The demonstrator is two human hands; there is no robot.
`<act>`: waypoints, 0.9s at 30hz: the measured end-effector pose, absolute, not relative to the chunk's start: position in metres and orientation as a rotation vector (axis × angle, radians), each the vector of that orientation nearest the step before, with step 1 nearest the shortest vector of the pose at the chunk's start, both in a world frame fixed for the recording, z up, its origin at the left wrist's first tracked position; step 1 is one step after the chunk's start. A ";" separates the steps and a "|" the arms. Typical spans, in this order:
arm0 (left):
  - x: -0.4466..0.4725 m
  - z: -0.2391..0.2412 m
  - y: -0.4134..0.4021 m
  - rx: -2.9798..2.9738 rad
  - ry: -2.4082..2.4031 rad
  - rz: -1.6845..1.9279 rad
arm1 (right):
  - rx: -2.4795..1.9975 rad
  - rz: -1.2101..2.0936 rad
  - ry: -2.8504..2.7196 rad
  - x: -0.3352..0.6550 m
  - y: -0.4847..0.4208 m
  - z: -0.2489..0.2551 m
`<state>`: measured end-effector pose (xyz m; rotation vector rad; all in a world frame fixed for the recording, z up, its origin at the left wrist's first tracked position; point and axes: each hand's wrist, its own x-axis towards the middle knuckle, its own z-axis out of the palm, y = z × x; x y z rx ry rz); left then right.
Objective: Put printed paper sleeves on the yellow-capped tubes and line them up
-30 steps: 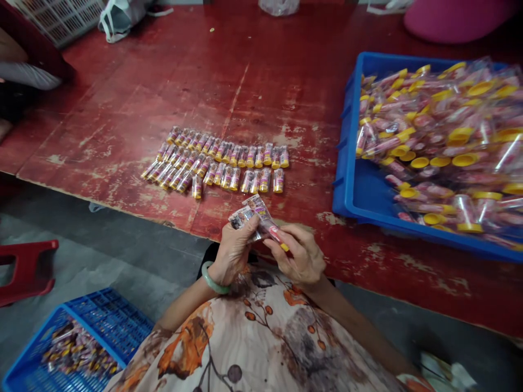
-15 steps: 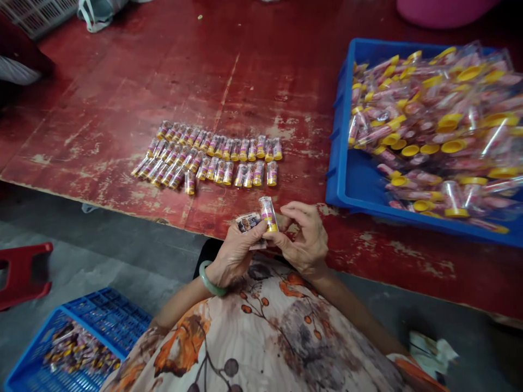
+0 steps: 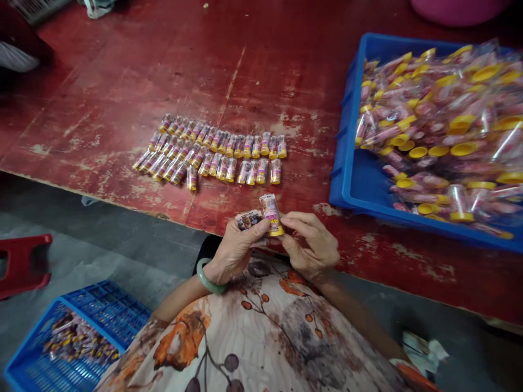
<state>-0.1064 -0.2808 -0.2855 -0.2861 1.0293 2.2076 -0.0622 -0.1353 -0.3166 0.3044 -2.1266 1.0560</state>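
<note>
My left hand [image 3: 236, 249] holds a small stack of printed labels [image 3: 247, 219] and also pinches a little clear tube with a yellow cap [image 3: 272, 214], which stands upright at the table's near edge. My right hand [image 3: 311, 246] grips the tube's capped lower end from the right. Beyond my hands, two rows of several labelled tubes [image 3: 212, 154] lie side by side on the worn red table [image 3: 229, 71]. A green bangle sits on my left wrist.
A blue tray [image 3: 347, 188] at the right is heaped with bagged yellow-capped tubes [image 3: 441, 125]. On the floor at lower left stands a blue crate [image 3: 93, 316] holding more tubes, with a red stool [image 3: 24, 264] beside it. A pink tub [image 3: 457, 8] sits at the far right.
The tube went from lying tilted between my hands to standing upright with its label wrapped round it. My right fingers shifted down onto its capped end.
</note>
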 end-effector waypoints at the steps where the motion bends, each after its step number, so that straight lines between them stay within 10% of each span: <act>1: -0.106 -0.286 -0.281 -0.279 1.025 2.210 | 0.304 1.048 -2.113 -0.062 -0.136 -0.316; 27: -0.095 -0.288 -0.272 -0.360 0.976 2.239 | 0.255 0.892 -2.093 -0.055 -0.143 -0.319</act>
